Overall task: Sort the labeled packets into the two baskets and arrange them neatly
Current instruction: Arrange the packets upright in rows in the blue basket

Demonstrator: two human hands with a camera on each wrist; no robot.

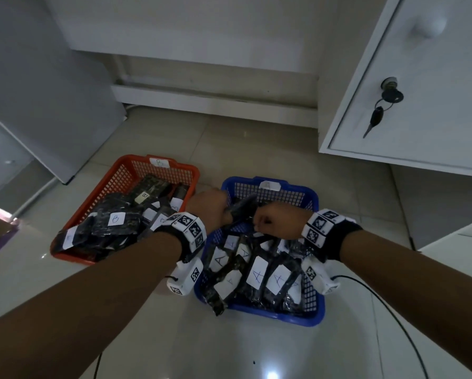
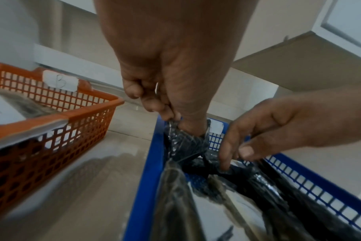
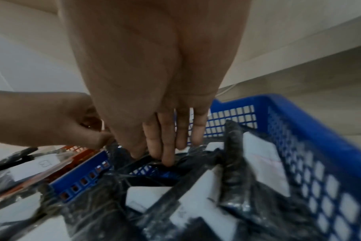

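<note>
The blue basket (image 1: 284, 318) (image 2: 148, 179) (image 3: 299, 114), tagged A, holds several dark packets with white A labels (image 1: 256, 274). Left of it, the orange basket (image 1: 125, 165) (image 2: 82, 114), tagged B, holds dark packets labelled B (image 1: 117, 218). My left hand (image 1: 226, 214) (image 2: 171, 117) pinches the top of a dark packet (image 1: 243, 207) (image 2: 185, 143) standing at the blue basket's far left corner. My right hand (image 1: 259, 225) (image 2: 231, 159) (image 3: 165, 156) reaches down beside it, straight fingers touching the packets in the basket's far part.
Both baskets sit on a glossy tiled floor. A white cabinet with a key in its lock (image 1: 377, 116) stands at the right. A white furniture base (image 1: 215, 99) runs along the back, a grey panel (image 1: 51, 105) leans at the left. A black cable (image 1: 388, 310) trails at the right.
</note>
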